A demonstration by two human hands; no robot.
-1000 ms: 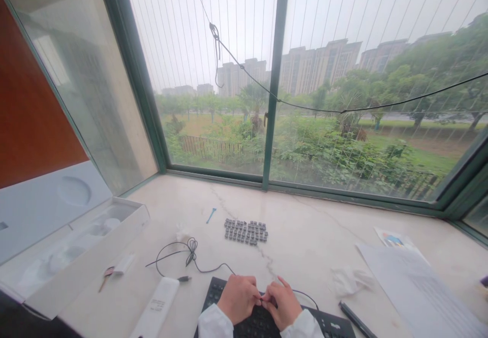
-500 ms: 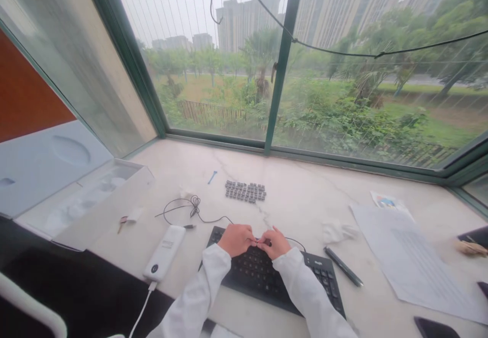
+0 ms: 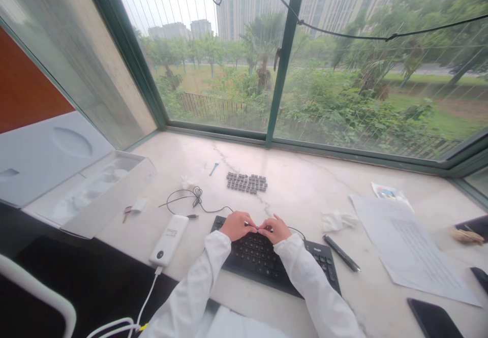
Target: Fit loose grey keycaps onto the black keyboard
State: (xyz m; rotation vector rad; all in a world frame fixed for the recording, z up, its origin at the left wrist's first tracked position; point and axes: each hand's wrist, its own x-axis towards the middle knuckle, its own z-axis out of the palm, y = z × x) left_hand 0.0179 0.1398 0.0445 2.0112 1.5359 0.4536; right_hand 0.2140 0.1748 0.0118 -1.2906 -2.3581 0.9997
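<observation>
Both my hands rest over the far edge of a black keyboard (image 3: 267, 264) on the pale stone sill. My left hand (image 3: 236, 225) and my right hand (image 3: 275, 228) meet fingertip to fingertip, pinching something small and dark that I cannot make out. Beyond them lies a block of grey keycaps (image 3: 246, 182) in rows. A thin black cable (image 3: 190, 201) curls to the left of my hands. White sleeves cover both forearms.
A white power bank (image 3: 169, 232) with a white lead lies left of the keyboard. An open white box (image 3: 89, 190) stands at the left. A black pen (image 3: 342, 253), crumpled tissue (image 3: 335, 221), paper sheets (image 3: 407, 249) and a dark phone (image 3: 434, 320) lie to the right. A small blue tool (image 3: 213, 169) is near the window.
The view has tilted down and pulled back, so my sleeves, the power bank lead and the phone now show. My hands stay together in the same pinch over the keyboard.
</observation>
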